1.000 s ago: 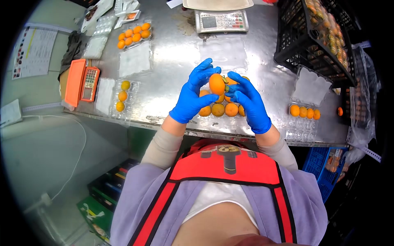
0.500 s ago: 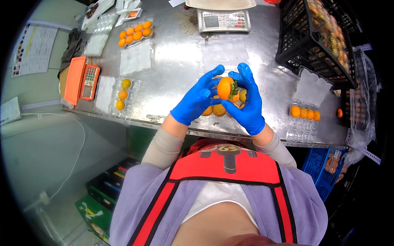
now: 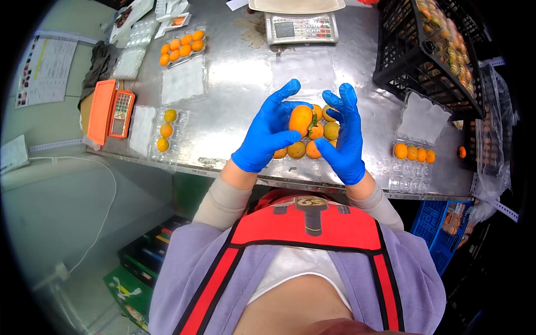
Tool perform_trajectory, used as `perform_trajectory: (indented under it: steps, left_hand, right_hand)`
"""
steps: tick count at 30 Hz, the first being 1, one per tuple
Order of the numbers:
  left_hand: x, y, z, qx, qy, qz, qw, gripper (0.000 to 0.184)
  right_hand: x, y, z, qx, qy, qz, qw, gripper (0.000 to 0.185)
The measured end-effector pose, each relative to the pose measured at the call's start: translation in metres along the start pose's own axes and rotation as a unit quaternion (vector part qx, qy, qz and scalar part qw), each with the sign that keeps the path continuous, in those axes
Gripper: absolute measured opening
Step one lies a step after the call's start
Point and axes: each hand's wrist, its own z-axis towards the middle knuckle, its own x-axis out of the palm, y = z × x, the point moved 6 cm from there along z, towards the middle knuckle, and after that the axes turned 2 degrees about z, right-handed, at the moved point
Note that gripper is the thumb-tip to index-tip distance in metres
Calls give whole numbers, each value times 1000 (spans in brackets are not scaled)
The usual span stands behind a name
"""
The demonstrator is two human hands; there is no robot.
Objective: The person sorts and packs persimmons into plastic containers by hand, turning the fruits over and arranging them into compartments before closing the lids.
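Note:
My left hand (image 3: 261,139), in a blue glove, holds an orange persimmon (image 3: 300,120) between thumb and fingers. The fruit is turned sideways, its green leafy calyx facing right. My right hand (image 3: 347,139), also blue-gloved, is apart from that fruit, with fingers raised and thumb spread. Below both hands, several persimmons (image 3: 331,131) sit in rows in a container largely hidden by the hands and fruit. Behind them lies a clear plastic lid (image 3: 304,70) on the metal table (image 3: 237,72).
A scale (image 3: 301,28) stands at the back. On the right are a black crate (image 3: 432,67) of wrapped fruit and a part-filled clear tray (image 3: 410,176). Leftward lie another part-filled tray (image 3: 177,131), a filled tray (image 3: 183,47) and an orange scale (image 3: 111,111).
The persimmon has shifted slightly left and turned, staying in my left hand. My right hand has let go of it and drawn back to the right with its fingers apart.

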Motion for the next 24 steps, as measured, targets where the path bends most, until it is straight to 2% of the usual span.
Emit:
perform_trajectory:
  steps: [1, 2, 5, 6, 9, 16, 18, 19, 21, 23, 24]
  left_hand:
    - [0, 1, 0, 0, 0, 0, 1000, 89]
    - [-1, 2, 0, 3, -3, 8, 1000, 89]
    - [0, 4, 2, 10, -1, 31, 999, 88]
    - [1, 4, 2, 13, 4, 46, 999, 87]
    - [6, 3, 3, 19, 16, 67, 997, 87]
    - [16, 10, 4, 51, 18, 156, 986, 89]
    - [14, 13, 7, 54, 17, 171, 984, 89]
    - [17, 13, 7, 53, 19, 171, 984, 89]
    - [21, 10, 8, 68, 0, 140, 988, 89]
    - [20, 10, 10, 75, 0, 157, 985, 89]
    - [19, 10, 10, 82, -2, 175, 981, 89]
  right_hand:
    - [-3, -3, 0, 26, -13, 36, 999, 79]
    - [-3, -3, 0, 37, -11, 61, 997, 67]
    - [0, -6, 0, 79, 2, 110, 991, 57]
    - [0, -4, 2, 88, -7, 127, 988, 46]
    - [3, -6, 3, 130, -2, 125, 984, 35]
    - [-1, -11, 3, 136, -74, 125, 980, 20]
    - [-3, -26, 5, 220, -90, 172, 956, 17]
    - [-6, -28, 7, 220, -92, 172, 956, 17]
    - [-9, -37, 6, 284, -102, 258, 918, 15]
    - [-9, -31, 4, 282, -105, 273, 914, 16]
    - [-7, -23, 5, 257, -95, 235, 933, 16]
